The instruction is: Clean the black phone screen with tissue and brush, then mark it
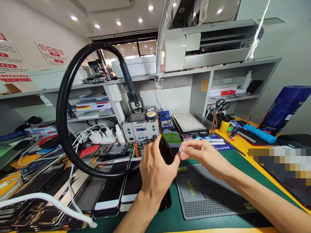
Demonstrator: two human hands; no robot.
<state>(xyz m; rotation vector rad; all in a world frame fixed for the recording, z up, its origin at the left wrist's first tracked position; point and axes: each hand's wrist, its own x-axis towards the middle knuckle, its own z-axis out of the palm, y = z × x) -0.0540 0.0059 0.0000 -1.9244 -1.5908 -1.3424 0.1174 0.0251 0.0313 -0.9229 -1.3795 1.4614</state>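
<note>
One dark phone is held in the left hand, with fingers curled round its edge, near the far left corner of one grey mat. At the phone's right edge, the fingertips of the right hand are pressed together; what is pinched there cannot be told. To the left of the mat, two white-ended phones are laid. Beyond the mat, one hot plate, one grey station and one pair of scissors are seen.
</note>
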